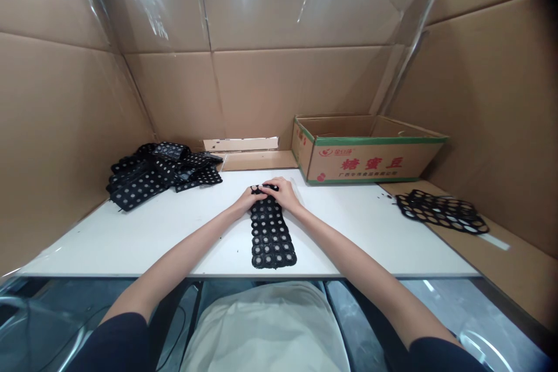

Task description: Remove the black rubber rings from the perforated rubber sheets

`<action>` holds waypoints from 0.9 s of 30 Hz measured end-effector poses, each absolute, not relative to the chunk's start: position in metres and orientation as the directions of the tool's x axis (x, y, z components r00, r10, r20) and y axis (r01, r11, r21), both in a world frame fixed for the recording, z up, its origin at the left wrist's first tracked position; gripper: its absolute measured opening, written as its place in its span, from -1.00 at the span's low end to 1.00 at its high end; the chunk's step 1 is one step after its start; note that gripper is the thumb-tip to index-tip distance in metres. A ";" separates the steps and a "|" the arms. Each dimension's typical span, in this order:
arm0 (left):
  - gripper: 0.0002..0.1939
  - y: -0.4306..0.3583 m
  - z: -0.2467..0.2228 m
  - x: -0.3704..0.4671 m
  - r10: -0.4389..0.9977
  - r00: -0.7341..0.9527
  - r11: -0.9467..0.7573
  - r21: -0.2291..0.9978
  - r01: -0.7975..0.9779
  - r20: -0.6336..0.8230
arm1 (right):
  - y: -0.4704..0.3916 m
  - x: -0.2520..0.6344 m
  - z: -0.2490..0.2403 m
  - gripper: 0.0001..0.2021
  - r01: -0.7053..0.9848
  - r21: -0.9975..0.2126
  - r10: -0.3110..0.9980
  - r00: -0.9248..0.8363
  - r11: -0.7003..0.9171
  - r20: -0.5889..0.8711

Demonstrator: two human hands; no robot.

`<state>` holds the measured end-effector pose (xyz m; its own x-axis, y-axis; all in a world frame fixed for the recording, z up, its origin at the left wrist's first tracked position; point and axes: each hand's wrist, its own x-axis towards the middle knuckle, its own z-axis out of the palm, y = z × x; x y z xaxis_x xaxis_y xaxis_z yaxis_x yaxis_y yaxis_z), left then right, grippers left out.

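A black sheet of round pieces [272, 233], each with a pale grey centre, lies flat on the white table in front of me, its long side running away from me. At its far end, my left hand [246, 200] grips the left corner with the fingers closed. Beside it, my right hand [283, 193] is closed on the right part of the same end. The thumbs come close together over the top row. Fingertips under the edge are hidden.
A heap of similar black dotted sheets [157, 171] lies at the left. An open cardboard box [366, 157] with green edging stands at the back right. Black perforated leftover webs [442, 212] lie at the right on cardboard. Tall cardboard walls [279, 81] surround the table [209, 253].
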<state>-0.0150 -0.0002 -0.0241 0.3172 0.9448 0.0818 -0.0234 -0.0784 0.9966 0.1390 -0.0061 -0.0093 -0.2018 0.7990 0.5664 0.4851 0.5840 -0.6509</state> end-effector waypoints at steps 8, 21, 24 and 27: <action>-0.65 -0.004 -0.023 -0.016 0.917 0.367 -0.193 0.979 0.071 0.154 | -0.001 0.137 -0.022 -0.66 0.384 -0.740 0.833 -0.217 0.552 0.509; -0.63 -0.005 -0.020 -0.018 0.901 0.385 -0.304 0.924 0.231 0.199 | -0.002 0.128 -0.026 -0.44 0.386 -0.830 0.907 -0.049 0.403 0.417; -0.63 -0.004 -0.021 -0.019 0.900 0.384 -0.317 0.914 0.253 0.206 | -0.003 0.128 -0.026 -0.44 0.376 -0.839 0.911 -0.035 0.394 0.412; -0.65 -0.003 -0.024 -0.019 0.892 0.400 -0.336 0.900 0.276 0.211 | -0.001 0.129 -0.028 -0.44 0.362 -0.855 0.918 -0.011 0.372 0.395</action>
<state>-0.0188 -0.0027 -0.0241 0.3998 0.8920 0.2109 0.2756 -0.3365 0.9005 0.1286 -0.0012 -0.0282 -0.0113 0.9185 0.3953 0.3621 0.3722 -0.8546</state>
